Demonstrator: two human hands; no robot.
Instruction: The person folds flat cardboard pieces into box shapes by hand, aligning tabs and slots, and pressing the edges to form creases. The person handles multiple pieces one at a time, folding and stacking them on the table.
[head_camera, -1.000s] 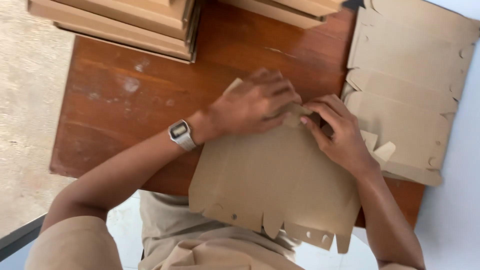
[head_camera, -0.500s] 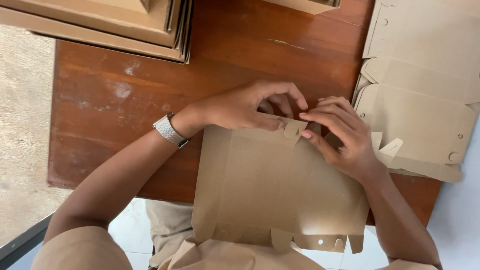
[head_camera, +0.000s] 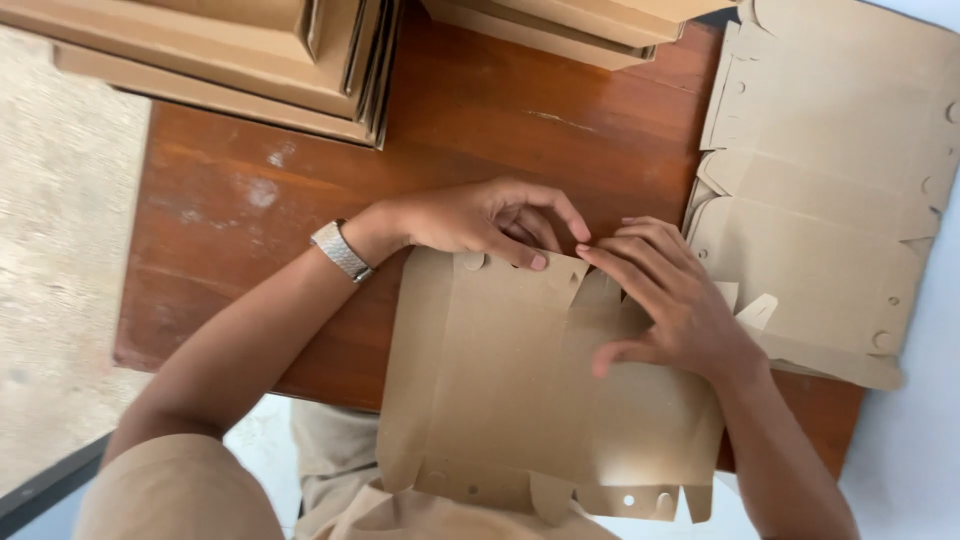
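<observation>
Fingertips of left hand (head_camera: 470, 218) and right hand (head_camera: 668, 300) pinching tabs at far edge of cardboard sheet (head_camera: 520, 380); best pressed firmly, creased squarely against table (head_camera: 250, 240).

Flat box blank (head_camera: 510, 390) under both hands: brown kraft cardboard, matt, smooth, light creases. Table (head_camera: 250, 250): reddish-brown wood, semi-gloss varnish, scuffed with pale marks. Watch (head_camera: 341, 251) on left wrist: silvery metal band, shiny. Stack of blanks (head_camera: 830, 180) at right: same matt brown cardboard. Folded boxes (head_camera: 220, 50) at top: matt cardboard. Floor (head_camera: 50, 300): rough, grainy, pale concrete look.
</observation>
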